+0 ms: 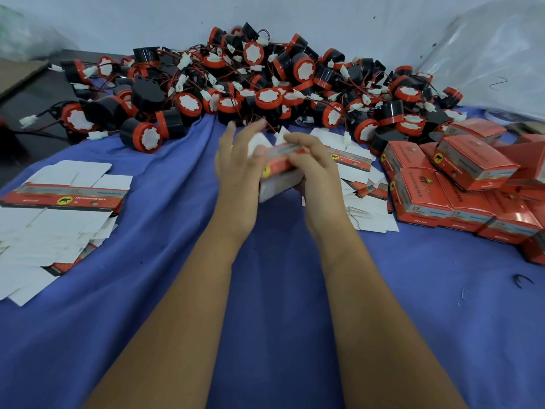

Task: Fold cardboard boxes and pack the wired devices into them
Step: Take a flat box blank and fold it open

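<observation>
Forearms nearest, reaching over blue cloth surface (pixel 280 290). Heap of black-and-red wired devices (pixel 265 84) at back; finished red boxes (pixel 460 184) stacked right; flat box blanks (pixel 59 208) left. Both hands grip half-formed carton (pixel 280 169) mid-surface: left hand (pixel 239 169) fingers around its left end, right hand (pixel 315 169) curled over top. Judgement: square carton walls first, keep white end flaps (pixel 259 141) free, tuck small flaps before lid.

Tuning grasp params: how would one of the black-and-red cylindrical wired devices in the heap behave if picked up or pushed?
The black-and-red cylindrical wired device at the heap's front looks like rigid plastic, so probably stiff. It lies on its round side, so a push may roll it. Its thin red wire with a white connector trails loose and could snag neighbours.
</observation>
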Demonstrator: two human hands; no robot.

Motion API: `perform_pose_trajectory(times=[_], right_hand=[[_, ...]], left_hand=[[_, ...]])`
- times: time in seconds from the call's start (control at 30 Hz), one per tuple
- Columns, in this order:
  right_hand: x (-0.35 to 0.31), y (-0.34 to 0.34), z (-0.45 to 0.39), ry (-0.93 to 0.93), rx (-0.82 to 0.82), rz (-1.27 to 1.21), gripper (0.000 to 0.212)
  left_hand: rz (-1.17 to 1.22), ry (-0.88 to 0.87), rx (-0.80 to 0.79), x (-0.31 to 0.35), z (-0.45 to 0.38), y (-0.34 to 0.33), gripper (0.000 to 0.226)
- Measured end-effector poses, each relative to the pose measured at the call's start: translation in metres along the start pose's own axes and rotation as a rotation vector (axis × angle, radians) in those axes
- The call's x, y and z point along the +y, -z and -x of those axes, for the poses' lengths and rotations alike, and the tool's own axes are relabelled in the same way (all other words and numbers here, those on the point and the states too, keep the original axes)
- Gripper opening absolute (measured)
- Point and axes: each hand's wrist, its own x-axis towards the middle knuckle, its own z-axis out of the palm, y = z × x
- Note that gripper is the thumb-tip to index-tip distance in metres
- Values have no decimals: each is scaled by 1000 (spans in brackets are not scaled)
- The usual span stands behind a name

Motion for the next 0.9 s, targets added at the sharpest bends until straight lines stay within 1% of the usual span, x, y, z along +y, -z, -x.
perform_pose_trajectory(times=[0.03, 0.07, 0.1, 0.13, 0.17, 0.2, 0.23, 0.3, 0.37, 0.43, 0.47, 0.53, 0.57, 0.63, 0.7, 0.77, 0.83, 0.9], right_hand=[[0, 0, 0, 23, -10, 7, 28], [0, -2, 1, 51, -23, 28, 30], [0, -4, 2, 77, -37, 48, 31], [0, -6, 3, 99, -47, 59, 32], [0, -9, 5, 110, -59, 51, 32], [1, -11, 5, 109, -69, 42, 31], [1, -13, 6, 105, -78, 42, 30], [2, -14, 6, 106, -97, 94, 29], [1, -15, 5, 135, -146, 138, 22], [0, -13, 2, 117, -171, 103, 18], [-1, -12, -2, 86, -131, 93, 19], [0, -7, -15, 23, 28, 152, 22], [2, -5, -22, -11, 83, 224, 23], [6, -4, -39, -52, 75, 392, 28], [10, -7, -57, -18, 3, 581, 37], [18, -10, -73, 26, -88, 888, 45], [27, -12, -84, -16, -174, 1197, 47], [33, -15, -92, -91, -222, 1357, 46]], left_hand=[[64, 129, 2, 0, 0, 0, 55], [74, 229, 34, 0, -1, 0, 74], [67, 295, 69, 1, -1, 0, 90], [71, 328, 96, 0, -3, 1, 100], [106, 338, 113, -2, -4, 1, 103], [167, 339, 130, -5, -6, 2, 99], [238, 343, 145, -7, -6, 3, 88], [367, 393, 204, -10, -10, 8, 58], [435, 431, 328, -11, -15, 11, 34], [445, 454, 527, -9, -19, 14, 22], [459, 454, 631, -9, -20, 16, 19], [512, 442, 768, -7, -21, 18, 18], [531, 440, 806, -7, -21, 19, 18], [553, 441, 836, -7, -21, 18, 13], [537, 455, 813, -5, -20, 15, 11], [526, 466, 782, -6, -20, 13, 12], [521, 464, 772, -8, -20, 13, 13], [508, 464, 780, -9, -20, 13, 13]])
